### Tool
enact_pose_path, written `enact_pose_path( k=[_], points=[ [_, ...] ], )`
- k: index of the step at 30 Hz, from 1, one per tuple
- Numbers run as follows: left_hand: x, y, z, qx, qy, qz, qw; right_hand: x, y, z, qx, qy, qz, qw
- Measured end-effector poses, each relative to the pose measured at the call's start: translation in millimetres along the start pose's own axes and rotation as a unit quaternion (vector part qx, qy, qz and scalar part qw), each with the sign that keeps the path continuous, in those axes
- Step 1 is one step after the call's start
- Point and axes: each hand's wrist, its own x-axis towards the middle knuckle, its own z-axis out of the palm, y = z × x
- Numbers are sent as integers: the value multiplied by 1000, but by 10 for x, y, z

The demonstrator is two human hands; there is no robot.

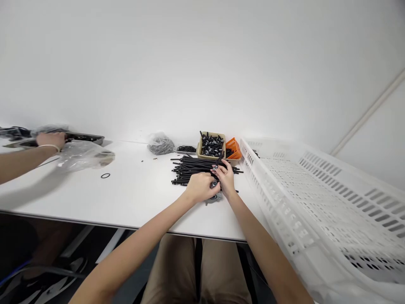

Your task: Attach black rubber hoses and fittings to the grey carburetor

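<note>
My left hand (200,188) and my right hand (225,177) meet on the white table (139,198), just in front of a pile of long black rods (193,169). Both hands are closed, fingers pinched around small dark and grey parts (215,184) between them. More small grey parts (214,197) lie on the table under the hands. What exactly each hand grips is too small to make out.
A tan box of black parts (211,145), an orange basket (233,148), a tray of black rings (186,149) and a bag of grey parts (160,144) stand behind the rods. A big white slotted crate (316,198) fills the right. Another person's hand (50,140) rests by a plastic bag (84,155) and metal tray (85,137).
</note>
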Motion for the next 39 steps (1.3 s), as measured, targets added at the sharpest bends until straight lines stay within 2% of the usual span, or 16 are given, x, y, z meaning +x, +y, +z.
enact_pose_path(
  k=[2, 4, 5, 7, 10, 20, 24, 27, 30, 39],
  points=[
    [68, -84, 101, -20, 45, 14, 999, 36, -33, -21, 76, 9, 42, 996],
    [84, -209, 180, -75, 66, 24, 995, 67, -65, -50, 117, -2, 72, 991],
    [81, -277, 212, -115, 56, 33, 991, 79, -78, -65, 126, -13, 83, 988],
    [67, -398, 264, -186, 4, 63, 980, 92, -98, -92, 129, -45, 103, 985],
    [50, -491, 313, -231, -44, 76, 969, 85, -122, -119, 118, -87, 121, 982],
    [43, -465, 269, -159, -1, -39, 987, 16, -155, -144, 94, -186, 148, 967],
    [21, -498, 249, -141, -1, -38, 989, 22, -89, -151, 97, -214, 167, 958],
    [21, -525, 255, -170, -24, -36, 985, 29, -60, -174, 120, -228, 163, 952],
    [23, -557, 272, -194, -43, -26, 980, 34, -59, -200, 138, -231, 154, 951],
    [7, -597, 302, -204, -54, -11, 977, 21, -113, -217, 108, -237, 165, 951]
  ],
)
